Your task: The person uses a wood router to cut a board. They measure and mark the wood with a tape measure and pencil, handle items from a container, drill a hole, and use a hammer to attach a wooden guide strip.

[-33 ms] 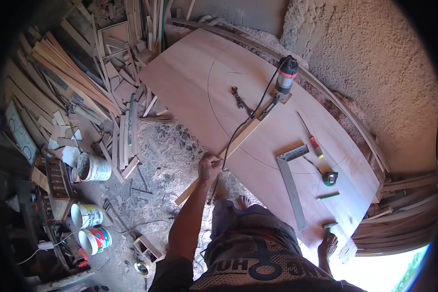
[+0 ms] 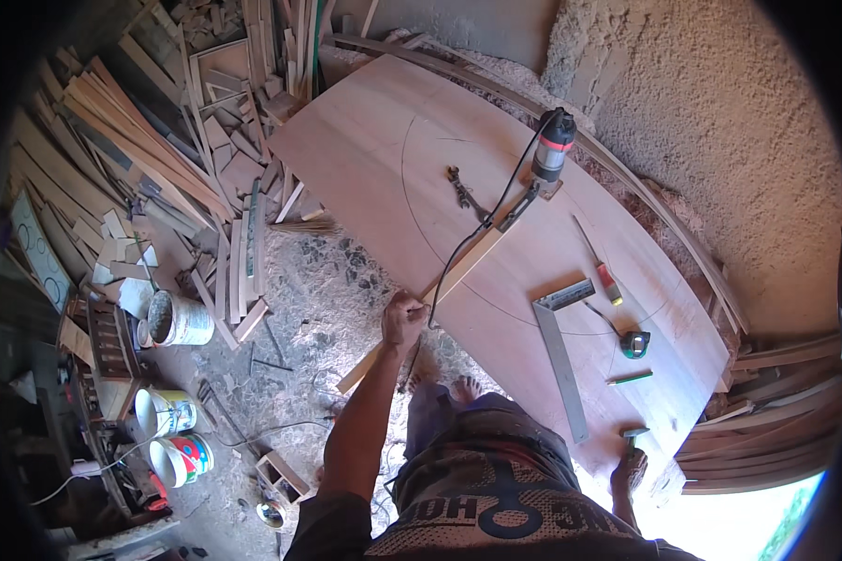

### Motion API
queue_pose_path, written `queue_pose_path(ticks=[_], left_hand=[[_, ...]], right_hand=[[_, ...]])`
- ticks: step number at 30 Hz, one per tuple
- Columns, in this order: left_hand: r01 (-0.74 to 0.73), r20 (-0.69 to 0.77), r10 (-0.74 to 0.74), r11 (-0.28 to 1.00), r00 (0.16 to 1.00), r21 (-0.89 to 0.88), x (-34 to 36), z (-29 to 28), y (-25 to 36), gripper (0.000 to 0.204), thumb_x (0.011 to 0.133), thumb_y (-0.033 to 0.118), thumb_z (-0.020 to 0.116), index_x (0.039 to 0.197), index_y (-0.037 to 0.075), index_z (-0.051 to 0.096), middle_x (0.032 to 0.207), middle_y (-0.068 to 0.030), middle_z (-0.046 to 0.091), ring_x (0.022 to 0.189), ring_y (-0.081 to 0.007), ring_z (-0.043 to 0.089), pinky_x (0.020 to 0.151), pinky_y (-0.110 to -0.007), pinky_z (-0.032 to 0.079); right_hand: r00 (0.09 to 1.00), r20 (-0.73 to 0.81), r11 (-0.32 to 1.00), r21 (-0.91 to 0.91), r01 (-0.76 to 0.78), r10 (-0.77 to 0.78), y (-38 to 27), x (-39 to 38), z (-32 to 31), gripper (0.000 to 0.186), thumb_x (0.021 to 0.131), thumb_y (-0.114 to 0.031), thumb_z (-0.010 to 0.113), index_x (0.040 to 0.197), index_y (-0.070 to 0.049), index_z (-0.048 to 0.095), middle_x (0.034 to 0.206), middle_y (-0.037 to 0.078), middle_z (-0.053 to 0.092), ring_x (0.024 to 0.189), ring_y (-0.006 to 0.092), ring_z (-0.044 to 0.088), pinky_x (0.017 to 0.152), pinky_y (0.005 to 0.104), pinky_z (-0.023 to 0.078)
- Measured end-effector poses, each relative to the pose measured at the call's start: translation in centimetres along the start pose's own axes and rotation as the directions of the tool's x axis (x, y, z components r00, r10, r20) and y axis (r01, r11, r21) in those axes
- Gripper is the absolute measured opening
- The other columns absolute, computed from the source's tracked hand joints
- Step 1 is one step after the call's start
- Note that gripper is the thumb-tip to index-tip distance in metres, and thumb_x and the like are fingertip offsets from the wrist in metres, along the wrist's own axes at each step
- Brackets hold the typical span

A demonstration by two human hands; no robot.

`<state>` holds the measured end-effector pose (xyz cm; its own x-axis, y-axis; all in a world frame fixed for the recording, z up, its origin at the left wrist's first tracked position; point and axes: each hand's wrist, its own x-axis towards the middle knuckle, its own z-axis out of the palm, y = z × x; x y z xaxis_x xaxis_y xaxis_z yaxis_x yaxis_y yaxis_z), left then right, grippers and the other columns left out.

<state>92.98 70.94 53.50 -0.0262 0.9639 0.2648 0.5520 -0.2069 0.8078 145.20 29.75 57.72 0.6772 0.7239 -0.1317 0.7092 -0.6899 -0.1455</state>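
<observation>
My left hand (image 2: 403,321) is closed round a long narrow wooden strip (image 2: 466,264) and the black power cord (image 2: 442,273) beside it. At the strip's far end stands a trim router (image 2: 549,148) with a black top and a red band, upright on the large wooden board (image 2: 346,117). A long curved pencil line runs across the board. Near the board's front right edge, my right hand (image 2: 630,470) is closed round the handle of a small hammer (image 2: 634,434). The strip's near end sticks out past my left wrist, over the floor.
On the board lie a wrench (image 2: 461,192), a screwdriver (image 2: 608,282), a try square (image 2: 558,369), a tape measure (image 2: 635,345) and a green pencil (image 2: 631,378). Buckets (image 2: 181,320) and wood offcuts (image 2: 229,150) fill the left. A rough wall (image 2: 692,140) rises behind.
</observation>
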Motion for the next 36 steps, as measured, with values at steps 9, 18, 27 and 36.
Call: queue_pose_path(ticks=[9, 18, 27, 36], left_hand=[[0.062, -0.013, -0.062, 0.997, 0.998, 0.041, 0.0, 0.1, -0.4, 0.015, 0.076, 0.014, 0.078, 0.074, 0.003, 0.068, 0.083, -0.0141, 0.065, 0.08, -0.029, 0.065, 0.071, -0.038, 0.051], [0.309, 0.069, -0.315, 0.947, 0.947, 0.084, 0.7, -1.2, 2.7, 0.019, 0.078, 0.023, 0.079, 0.084, 0.008, 0.07, 0.097, -0.0133, 0.068, 0.091, -0.0354, 0.068, 0.08, -0.046, 0.054], [0.242, 0.102, -0.252, 0.965, 0.962, 0.099, 0.8, -0.9, 1.3, 0.02, 0.079, 0.025, 0.079, 0.09, 0.009, 0.071, 0.1, -0.0133, 0.069, 0.093, -0.0358, 0.068, 0.081, -0.045, 0.054], [0.143, 0.112, -0.143, 0.99, 0.983, 0.008, 0.6, -0.8, 0.2, 0.018, 0.077, 0.019, 0.08, 0.087, 0.008, 0.07, 0.096, -0.0147, 0.069, 0.092, -0.0355, 0.068, 0.082, -0.045, 0.054]], right_hand=[[0.843, -0.249, 0.66, 0.533, 0.53, -0.476, -26.7, 4.3, -3.2, 0.027, 0.092, -0.002, 0.055, 0.119, -0.001, 0.053, 0.108, 0.024, 0.053, 0.092, 0.0373, 0.056, 0.081, 0.0478, 0.046], [0.423, -0.012, 0.366, 0.483, 0.796, -0.906, -47.7, 1.8, -1.4, 0.063, 0.097, -0.006, 0.053, 0.155, -0.019, 0.035, 0.082, 0.022, 0.063, 0.069, 0.042, 0.064, 0.062, 0.0533, 0.053], [0.405, -0.042, 0.346, 0.447, 0.825, -0.913, -49.5, 1.4, -0.1, 0.064, 0.095, -0.005, 0.054, 0.155, -0.018, 0.035, 0.074, 0.019, 0.06, 0.062, 0.0388, 0.062, 0.059, 0.0513, 0.052], [0.441, -0.037, 0.392, 0.399, 0.829, -0.897, -49.9, 0.7, -0.4, 0.063, 0.094, -0.005, 0.054, 0.154, -0.015, 0.038, 0.07, 0.02, 0.061, 0.062, 0.0381, 0.063, 0.056, 0.0508, 0.051]])
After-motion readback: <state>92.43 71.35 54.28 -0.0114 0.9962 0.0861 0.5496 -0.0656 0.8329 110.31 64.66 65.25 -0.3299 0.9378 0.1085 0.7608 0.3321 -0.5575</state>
